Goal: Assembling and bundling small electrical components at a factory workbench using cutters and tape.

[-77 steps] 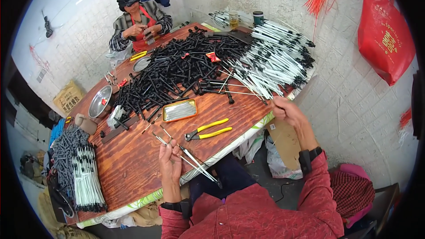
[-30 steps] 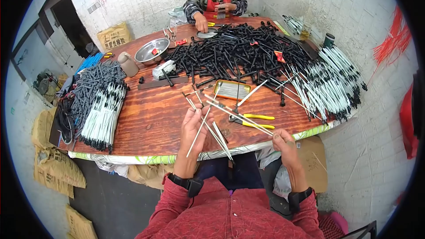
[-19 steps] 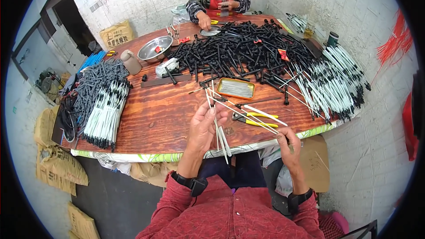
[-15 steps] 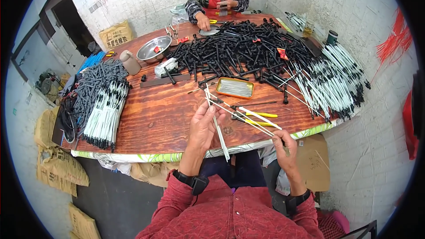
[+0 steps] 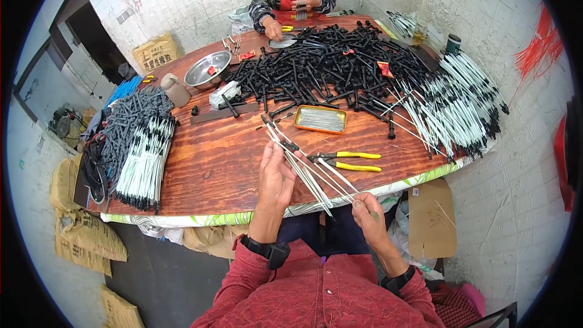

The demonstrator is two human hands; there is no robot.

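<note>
The left hand is raised, fingers curled shut, palm turned inward; the right hand sits lower — fingertips pinched together; both forearms rise from below.

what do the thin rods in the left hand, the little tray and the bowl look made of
Thin rods in the left hand: pale grey with a sheen, probably metal or white-sleeved. Orange tray: glossy rim, likely painted tin or plastic. Bowl: bright, reflective, likely stainless steel.

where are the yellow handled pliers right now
In the head view the yellow-handled pliers lie on the wooden table, just beyond the right hand, below the orange tin.
</note>
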